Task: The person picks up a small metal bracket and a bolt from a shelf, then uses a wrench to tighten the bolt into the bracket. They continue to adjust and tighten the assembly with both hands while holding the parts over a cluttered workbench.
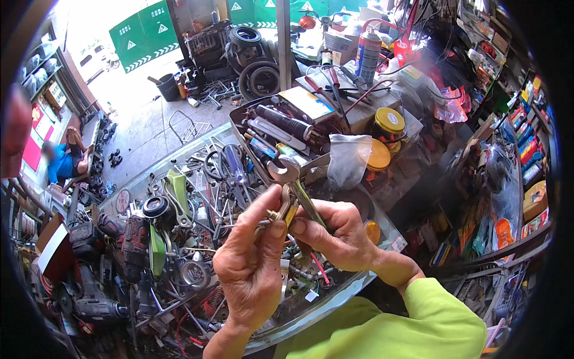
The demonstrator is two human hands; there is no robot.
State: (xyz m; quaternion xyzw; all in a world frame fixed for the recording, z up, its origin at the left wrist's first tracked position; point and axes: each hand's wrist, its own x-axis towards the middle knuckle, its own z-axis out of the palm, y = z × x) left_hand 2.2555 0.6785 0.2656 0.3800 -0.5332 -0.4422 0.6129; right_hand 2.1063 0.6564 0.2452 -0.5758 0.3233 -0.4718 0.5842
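Observation:
Close together above the bench, my two hands meet around small metal pieces. My left hand (254, 263) is closed, its thumb and fingers pinching a small metal part (286, 197) with a brass-coloured threaded end. An open-end wrench (283, 172) rises beside that part, its jaw pointing up and away from me. Its shank runs down into my right hand (336, 236), which is closed around it with the thumb pressed near the left fingertips. A yellow strip shows between the hands; what it belongs to is unclear. The fingers partly hide both pieces.
Loose tools and parts crowd the glass-topped bench (341, 310), with cordless drills (134, 245) at the left. A tray of tools (281, 128), yellow-lidded jars (388, 122) and a spray can (367, 57) stand beyond. Tyres (260, 79) lie farther back. Another person (69, 158) sits at far left.

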